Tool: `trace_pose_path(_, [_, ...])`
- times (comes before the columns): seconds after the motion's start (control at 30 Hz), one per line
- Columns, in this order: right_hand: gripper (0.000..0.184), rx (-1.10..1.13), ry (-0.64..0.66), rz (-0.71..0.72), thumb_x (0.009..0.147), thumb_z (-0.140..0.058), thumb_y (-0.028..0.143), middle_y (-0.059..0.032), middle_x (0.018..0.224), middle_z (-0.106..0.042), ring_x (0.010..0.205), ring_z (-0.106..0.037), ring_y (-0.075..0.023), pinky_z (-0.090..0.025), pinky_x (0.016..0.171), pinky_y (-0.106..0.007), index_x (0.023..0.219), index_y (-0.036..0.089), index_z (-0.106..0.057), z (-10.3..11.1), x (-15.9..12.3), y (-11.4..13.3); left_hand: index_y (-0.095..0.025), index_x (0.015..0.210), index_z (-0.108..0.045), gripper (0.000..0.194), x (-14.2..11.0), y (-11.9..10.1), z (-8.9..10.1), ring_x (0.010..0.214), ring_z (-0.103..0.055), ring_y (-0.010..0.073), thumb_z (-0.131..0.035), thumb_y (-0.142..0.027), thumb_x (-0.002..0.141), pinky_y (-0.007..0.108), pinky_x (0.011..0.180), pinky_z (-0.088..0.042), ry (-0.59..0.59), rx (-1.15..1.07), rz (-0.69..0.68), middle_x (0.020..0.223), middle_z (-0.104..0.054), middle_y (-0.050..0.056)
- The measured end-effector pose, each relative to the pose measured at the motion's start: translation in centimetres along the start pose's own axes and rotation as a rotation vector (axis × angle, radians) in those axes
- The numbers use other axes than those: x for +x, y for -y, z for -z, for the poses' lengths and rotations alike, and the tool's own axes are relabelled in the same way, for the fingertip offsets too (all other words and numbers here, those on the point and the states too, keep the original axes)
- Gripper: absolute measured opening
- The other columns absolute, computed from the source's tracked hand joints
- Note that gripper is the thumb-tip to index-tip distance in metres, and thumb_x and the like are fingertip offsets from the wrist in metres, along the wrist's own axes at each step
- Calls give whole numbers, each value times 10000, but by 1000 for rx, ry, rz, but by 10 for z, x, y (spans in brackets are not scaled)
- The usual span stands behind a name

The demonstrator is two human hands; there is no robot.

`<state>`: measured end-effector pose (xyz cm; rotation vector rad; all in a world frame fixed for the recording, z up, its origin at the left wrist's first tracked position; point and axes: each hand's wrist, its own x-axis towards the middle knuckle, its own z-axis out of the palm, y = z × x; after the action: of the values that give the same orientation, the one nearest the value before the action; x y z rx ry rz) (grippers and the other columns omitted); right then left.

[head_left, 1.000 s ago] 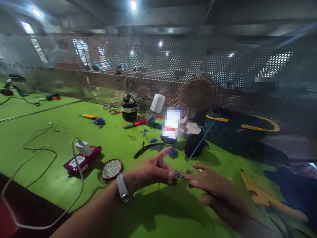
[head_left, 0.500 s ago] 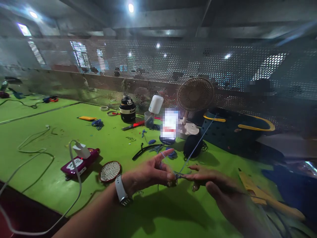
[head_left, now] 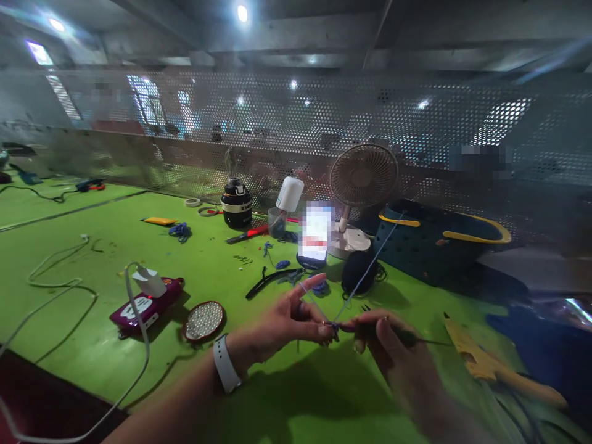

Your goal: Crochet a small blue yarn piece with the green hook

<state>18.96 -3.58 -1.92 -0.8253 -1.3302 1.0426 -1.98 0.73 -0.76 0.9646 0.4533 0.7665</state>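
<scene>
My left hand [head_left: 296, 320], with a white watch strap at the wrist, pinches a small piece of blue crochet work [head_left: 332, 325] between thumb and fingers. Its index finger is stretched out with blue yarn [head_left: 365, 274] looped round it. From the piece the strand runs taut up to the dark blue basket [head_left: 416, 250] with yellow handles. My right hand [head_left: 393, 345] is closed around a crochet hook [head_left: 346, 328], its tip at the piece and a thin end sticking out behind the hand. Small stitches are hidden by the fingertips.
Beyond my hands stand a lit phone [head_left: 316, 237], a fan [head_left: 363, 179], a dark yarn ball [head_left: 358, 272] and a black jar [head_left: 237, 206]. At left lie a purple power strip [head_left: 148, 305] with a white cable and a round studded disc [head_left: 204, 320]. A yellow glue gun [head_left: 485, 364] lies right.
My right hand has turned and its fingers have closed around the hook beside the piece. My left hand keeps its pinch. The whole view has shifted slightly.
</scene>
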Motion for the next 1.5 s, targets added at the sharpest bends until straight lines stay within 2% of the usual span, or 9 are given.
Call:
trace_pose_path(0.13, [190,-292,8,153,900,-634,436,-38,987,-795,869,-753,-220,-625,760,-350,974,297,-740,3,-3,-1,-192,1559,-110,1111,0,1,-8,680,-677,139,-815,-79,708,278,705,-516,-66,42,-84,728,-728,2])
trace_pose_path(0.33, [215,-508,105,270,930,-595,419,-8,1114,-746,1249,-581,-248,-496,1027,-449,1113,361,-690,20,-10,-10,-192,1563,-70,1104,-2,1,-15,746,-676,139,-795,-81,738,311,782,-517,-93,86,-125,767,-724,14])
trace_pose_path(0.53, [251,-556,81,287,922,-602,436,-36,1126,-751,1246,-590,-278,-534,982,-450,1129,328,-693,19,-11,-13,-163,1537,-218,1045,-2,4,-19,718,-669,137,-829,-84,692,295,750,-512,-157,65,-124,728,-702,-3])
trace_pose_path(0.7, [254,-602,166,419,910,-637,402,-15,1106,-767,1128,-668,-247,-485,1038,-453,1154,348,-684,12,-2,-1,-211,1555,64,1216,-3,7,-19,727,-679,142,-808,-65,719,297,749,-520,-164,21,-168,752,-732,15])
trace_pose_path(0.87, [230,-544,123,398,890,-671,375,-3,1072,-771,1074,-689,-245,-473,1042,-460,1118,347,-695,9,0,-4,-232,1496,253,1327,-5,7,-22,698,-665,131,-802,-31,717,275,711,-518,-182,19,-169,737,-722,0])
trace_pose_path(1.03, [261,-481,134,392,894,-680,257,21,1088,-755,1045,-680,-215,-424,1085,-486,1129,370,-676,10,-4,-14,-202,1510,225,1320,-3,8,-22,689,-665,132,-807,-23,706,283,715,-520,-165,4,-157,722,-718,1])
trace_pose_path(1.2, [236,-417,54,358,904,-668,261,7,1079,-736,1130,-618,-223,-493,1002,-435,1116,363,-687,10,-9,-15,-225,1541,133,1224,-2,10,-20,697,-662,131,-793,-76,755,269,692,-502,-183,10,-164,743,-723,12])
trace_pose_path(1.37, [227,-312,74,320,903,-666,241,-8,1066,-724,1014,-672,-192,-580,858,-331,1106,338,-699,7,-9,-13,-220,1537,143,1243,-3,11,-19,678,-646,122,-803,-81,743,259,671,-492,-206,6,-160,736,-708,2])
trace_pose_path(1.5, [212,-254,127,277,901,-671,276,-17,1109,-737,1063,-682,-206,-577,903,-349,1100,340,-707,6,-6,-16,-216,1526,180,1296,-2,14,-19,654,-642,122,-817,-72,711,263,663,-499,-188,7,-162,702,-695,-13])
